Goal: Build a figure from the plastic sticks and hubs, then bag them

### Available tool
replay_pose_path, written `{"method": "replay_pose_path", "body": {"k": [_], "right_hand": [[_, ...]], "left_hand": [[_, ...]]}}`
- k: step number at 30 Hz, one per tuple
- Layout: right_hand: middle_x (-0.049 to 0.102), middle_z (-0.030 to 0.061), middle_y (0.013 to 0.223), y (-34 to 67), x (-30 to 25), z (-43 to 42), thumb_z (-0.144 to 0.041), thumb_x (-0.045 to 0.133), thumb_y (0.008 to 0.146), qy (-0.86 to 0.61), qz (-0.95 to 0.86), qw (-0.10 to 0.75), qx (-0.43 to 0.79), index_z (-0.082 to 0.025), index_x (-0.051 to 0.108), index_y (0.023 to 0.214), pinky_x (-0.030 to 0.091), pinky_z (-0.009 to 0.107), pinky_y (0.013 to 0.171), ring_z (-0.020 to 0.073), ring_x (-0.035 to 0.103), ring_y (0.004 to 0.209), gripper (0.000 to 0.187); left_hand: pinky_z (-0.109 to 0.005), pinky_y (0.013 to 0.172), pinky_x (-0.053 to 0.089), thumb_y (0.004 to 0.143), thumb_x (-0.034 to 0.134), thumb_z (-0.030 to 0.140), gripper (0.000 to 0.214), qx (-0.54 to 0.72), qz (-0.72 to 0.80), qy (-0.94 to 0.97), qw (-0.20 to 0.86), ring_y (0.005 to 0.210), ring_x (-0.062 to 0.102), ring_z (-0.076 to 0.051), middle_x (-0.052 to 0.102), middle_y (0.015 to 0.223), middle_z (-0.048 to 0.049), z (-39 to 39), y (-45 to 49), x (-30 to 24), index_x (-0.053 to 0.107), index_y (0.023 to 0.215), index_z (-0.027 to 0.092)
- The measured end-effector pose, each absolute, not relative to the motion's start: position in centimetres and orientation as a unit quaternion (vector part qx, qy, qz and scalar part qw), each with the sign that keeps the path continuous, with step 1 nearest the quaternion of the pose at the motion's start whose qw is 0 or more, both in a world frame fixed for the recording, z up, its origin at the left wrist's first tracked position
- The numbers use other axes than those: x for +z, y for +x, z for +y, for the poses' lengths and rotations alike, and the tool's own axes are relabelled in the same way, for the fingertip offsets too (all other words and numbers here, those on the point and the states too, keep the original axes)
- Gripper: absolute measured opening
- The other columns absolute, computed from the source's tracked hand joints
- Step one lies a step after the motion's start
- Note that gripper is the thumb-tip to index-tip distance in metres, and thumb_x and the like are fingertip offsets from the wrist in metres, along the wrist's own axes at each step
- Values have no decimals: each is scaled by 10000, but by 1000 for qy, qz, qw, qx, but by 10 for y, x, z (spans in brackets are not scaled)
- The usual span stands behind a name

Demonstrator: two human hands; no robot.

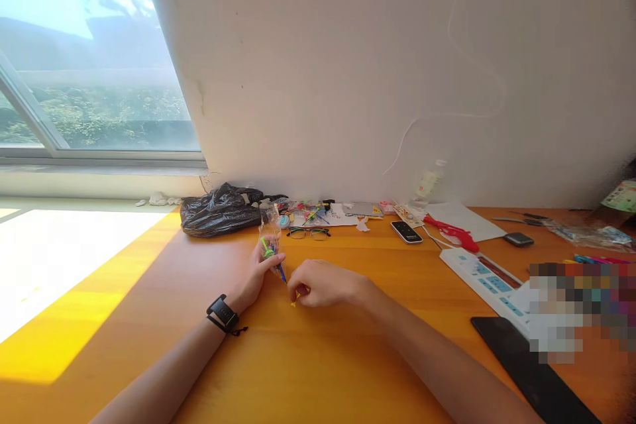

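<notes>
My left hand [260,268], with a black watch [223,313] on its wrist, is closed around a clear plastic packet [269,222]. Green and blue plastic parts [269,250] show in the packet, and a thin blue piece [281,273] points down toward my other hand. Just to the right, my right hand [315,283] has its fingers curled in a pinch on a small yellow piece [294,302]. The yellow piece is mostly hidden by the fingers, so its kind cannot be made out. Both hands are a little above the wooden table [278,364].
Along the wall lie a black plastic bag [218,212], eyeglasses [309,234] and small colourful parts [313,212]. On the right are a black-and-white device [406,232], a red toy gun [452,234], a white power strip [489,281] and a dark flat slab [527,364].
</notes>
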State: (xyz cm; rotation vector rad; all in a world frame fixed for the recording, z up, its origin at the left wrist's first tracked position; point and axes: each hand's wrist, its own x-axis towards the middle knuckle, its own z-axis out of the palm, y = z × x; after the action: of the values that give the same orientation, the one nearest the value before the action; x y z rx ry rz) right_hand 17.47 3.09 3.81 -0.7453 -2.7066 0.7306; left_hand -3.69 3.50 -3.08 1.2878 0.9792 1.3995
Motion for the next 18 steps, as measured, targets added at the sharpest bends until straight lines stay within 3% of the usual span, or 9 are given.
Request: {"method": "replay_pose_path", "body": {"k": [8,12,18], "right_hand": [[621,-37,746,171,65,20,-128,672,838,-212,-900,154,350,-193,664,874,436,210,622,109,565,668,75],[635,-29,784,173,73,18,-178,689,841,-227,-863,187,410,-196,650,886,464,216,638,113,579,695,62],[670,-22,687,181,89,16,-155,610,795,-286,-754,295,514,-201,573,785,459,206,478,108,582,517,60]], "left_hand": [[-315,815,487,845,746,340,396,573,394,539,476,862,571,-180,584,956,-3,34,-34,-25,565,1184,242],[-339,861,480,866,747,335,382,555,387,569,467,898,568,-194,585,954,-10,26,-31,-17,555,1179,231],[-360,853,495,827,830,385,453,516,368,629,451,940,591,-216,590,1013,-26,18,-25,-8,540,1139,229]]}}
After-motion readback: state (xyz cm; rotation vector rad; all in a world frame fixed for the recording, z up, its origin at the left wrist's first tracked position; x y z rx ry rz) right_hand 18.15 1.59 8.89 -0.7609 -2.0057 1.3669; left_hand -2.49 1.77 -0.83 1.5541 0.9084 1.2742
